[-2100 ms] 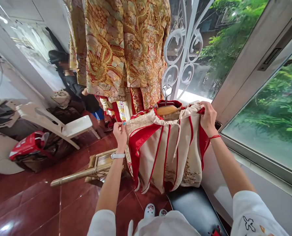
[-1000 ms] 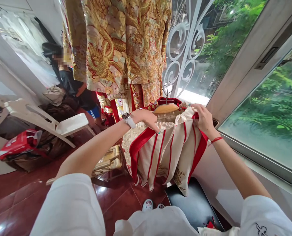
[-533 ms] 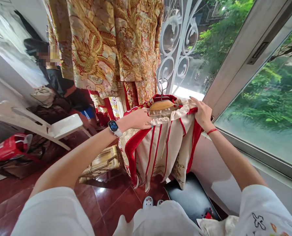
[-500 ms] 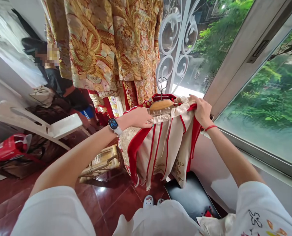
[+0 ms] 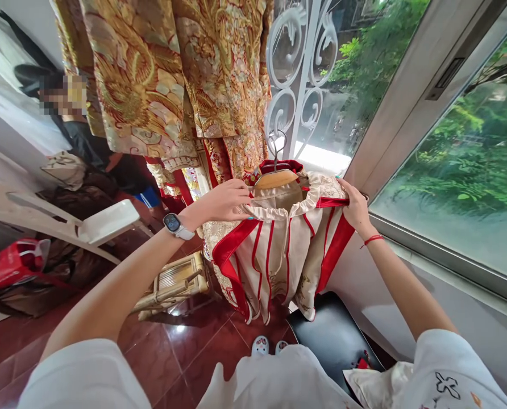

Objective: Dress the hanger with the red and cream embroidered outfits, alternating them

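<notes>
A cream and red pleated skirt (image 5: 279, 250) hangs in front of me from a wooden hanger (image 5: 275, 178) with a metal hook. My left hand (image 5: 225, 200), with a watch on its wrist, grips the gathered cream waistband at the left. At the right end of the same waistband, my right hand (image 5: 356, 205) pinches the cloth beside a red band. Between the hands the waistband bunches around the hanger. A drawstring dangles down the front.
Gold and red embroidered robes (image 5: 172, 85) hang above and behind. A white scrolled window grille (image 5: 298, 74) and glass windows are at the right. A black stool (image 5: 334, 341) stands below, a bamboo stool (image 5: 174, 284) and white chair (image 5: 83, 221) to the left. Another person (image 5: 78, 130) sits beyond.
My left hand moved from the skirt's left edge in to the waistband near the hanger, gathering the skirt narrower. My view has shifted right and the skirt hangs slightly lower.
</notes>
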`<move>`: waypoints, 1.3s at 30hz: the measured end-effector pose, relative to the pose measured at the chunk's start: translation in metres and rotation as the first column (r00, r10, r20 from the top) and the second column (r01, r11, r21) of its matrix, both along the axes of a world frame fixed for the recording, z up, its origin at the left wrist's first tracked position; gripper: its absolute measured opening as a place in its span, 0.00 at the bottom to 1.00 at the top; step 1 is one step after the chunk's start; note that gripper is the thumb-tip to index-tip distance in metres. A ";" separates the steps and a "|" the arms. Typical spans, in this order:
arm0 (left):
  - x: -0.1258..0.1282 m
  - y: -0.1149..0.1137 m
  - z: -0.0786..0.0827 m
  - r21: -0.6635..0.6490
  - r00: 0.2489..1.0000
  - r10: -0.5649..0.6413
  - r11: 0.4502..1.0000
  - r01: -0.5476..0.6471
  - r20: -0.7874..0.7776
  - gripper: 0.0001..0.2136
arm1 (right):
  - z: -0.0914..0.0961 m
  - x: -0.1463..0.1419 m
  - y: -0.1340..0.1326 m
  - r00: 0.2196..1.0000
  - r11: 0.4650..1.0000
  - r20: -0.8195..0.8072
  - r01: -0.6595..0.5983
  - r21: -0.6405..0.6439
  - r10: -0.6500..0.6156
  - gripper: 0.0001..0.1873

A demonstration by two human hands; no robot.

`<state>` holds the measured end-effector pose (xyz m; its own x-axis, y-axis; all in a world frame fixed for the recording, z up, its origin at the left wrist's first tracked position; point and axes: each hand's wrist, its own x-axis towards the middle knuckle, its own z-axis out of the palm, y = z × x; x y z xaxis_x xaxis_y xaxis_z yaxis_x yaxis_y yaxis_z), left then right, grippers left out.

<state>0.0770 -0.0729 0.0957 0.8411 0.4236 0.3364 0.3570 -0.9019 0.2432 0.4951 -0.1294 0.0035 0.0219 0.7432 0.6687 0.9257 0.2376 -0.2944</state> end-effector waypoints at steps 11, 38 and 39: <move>-0.021 0.015 0.000 -0.154 0.980 0.199 0.968 -0.196 0.004 0.24 | 0.032 -0.003 0.035 0.978 0.997 -0.206 0.004 0.083 0.013 0.25; 0.125 -0.144 -0.147 -0.709 0.375 0.716 0.680 -0.186 0.588 0.15 | -0.032 -0.087 -0.103 0.947 0.999 -0.322 -0.008 0.047 0.022 0.37; 0.121 -0.154 -0.143 -0.740 0.374 0.708 0.668 -0.080 0.599 0.18 | -0.032 -0.095 -0.111 0.931 0.998 -0.366 0.025 0.066 0.001 0.34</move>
<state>0.1976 -0.2268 -0.0471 -0.0302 0.9556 0.2931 -0.0191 -0.2937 0.9557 0.4004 -0.2409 -0.0283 0.2830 0.6945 0.6615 0.7599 0.2585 -0.5965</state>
